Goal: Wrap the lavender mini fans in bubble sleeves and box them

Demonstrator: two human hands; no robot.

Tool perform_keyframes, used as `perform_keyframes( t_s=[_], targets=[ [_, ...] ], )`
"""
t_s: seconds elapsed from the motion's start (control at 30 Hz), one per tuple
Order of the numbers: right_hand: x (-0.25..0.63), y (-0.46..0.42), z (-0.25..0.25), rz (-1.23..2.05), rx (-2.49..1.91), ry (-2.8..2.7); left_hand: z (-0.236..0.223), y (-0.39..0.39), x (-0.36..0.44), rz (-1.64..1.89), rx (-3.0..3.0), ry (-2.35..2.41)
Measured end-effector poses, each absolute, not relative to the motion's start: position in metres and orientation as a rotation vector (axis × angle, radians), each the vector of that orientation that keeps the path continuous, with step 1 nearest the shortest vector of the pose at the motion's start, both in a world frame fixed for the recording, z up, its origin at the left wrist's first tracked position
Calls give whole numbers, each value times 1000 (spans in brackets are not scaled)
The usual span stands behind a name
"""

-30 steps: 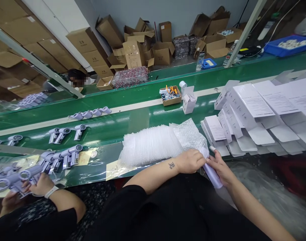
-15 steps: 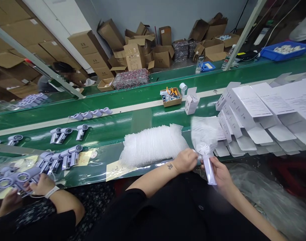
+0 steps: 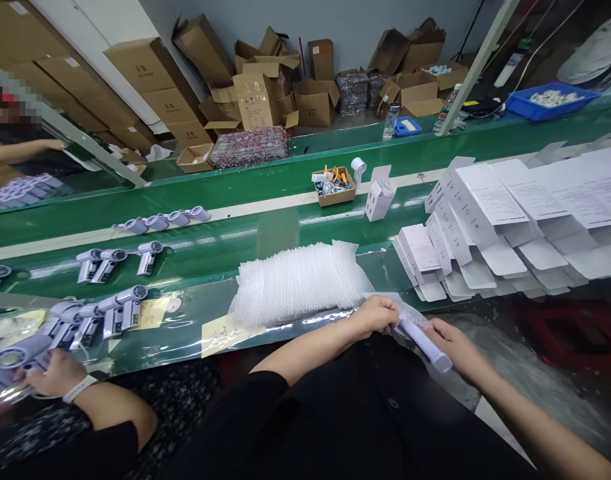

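A lavender handheld fan (image 3: 425,343) lies slanted in front of my body, its handle end pointing down and right. A translucent plastic bag (image 3: 409,312) is around its upper part; the fan's head is hidden by the bag and my hand. My left hand (image 3: 375,315) is closed on the bag at the upper end of the handle. On the other side, my right hand (image 3: 449,343) pinches the bag's edge beside the handle. Just left of them stands a row of white bubble bags (image 3: 295,283), packed upright on the bench.
Open white boxes (image 3: 505,213) are stacked at the right. A small carton of parts (image 3: 335,193) and a white box (image 3: 380,197) stand on the green conveyor (image 3: 225,240). At the left, a co-worker's hand (image 3: 58,373) handles lavender fans (image 3: 130,307).
The fan has tipped from upright to slanted and come lower, nearer my body. My right hand has shifted from the handle to the bag's edge. The view has turned slightly right.
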State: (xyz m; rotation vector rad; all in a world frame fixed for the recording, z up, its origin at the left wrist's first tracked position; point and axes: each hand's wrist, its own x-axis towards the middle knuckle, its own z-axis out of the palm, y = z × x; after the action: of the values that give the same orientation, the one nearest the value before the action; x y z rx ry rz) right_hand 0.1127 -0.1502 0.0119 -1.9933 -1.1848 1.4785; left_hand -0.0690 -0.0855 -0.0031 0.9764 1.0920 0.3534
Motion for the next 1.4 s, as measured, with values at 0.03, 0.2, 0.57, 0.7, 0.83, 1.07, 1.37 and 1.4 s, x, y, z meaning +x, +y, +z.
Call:
perform_keyframes(
  t_s=[0.03,0.2,0.57,0.7,0.83,1.07,1.37,1.4],
  targets=[
    [118,-152,18,1407,-2001,-1313,0,-86,-69,346,935,1086],
    [137,-146,53,1475,-1835,-1306,25,-79,-86,472,837,916],
    [80,-103,26,1753,-1197,-679,3,-58,-102,570,1621,737],
    [92,-81,-16,1380,-1381,-337,-14,-58,-104,788,1312,1056],
    [92,-52,-60,1244,-1408,-193,-5,-45,-133,945,999,1175],
    [52,-52,-86,990,-1346,-172,10,-35,-175,1130,690,1142],
    [37,-71,-56,722,-1523,-747,19,-25,-223,1227,500,1066],
    [41,-64,-53,676,-1550,-954,22,-20,-224,1241,490,1048]
  ],
)
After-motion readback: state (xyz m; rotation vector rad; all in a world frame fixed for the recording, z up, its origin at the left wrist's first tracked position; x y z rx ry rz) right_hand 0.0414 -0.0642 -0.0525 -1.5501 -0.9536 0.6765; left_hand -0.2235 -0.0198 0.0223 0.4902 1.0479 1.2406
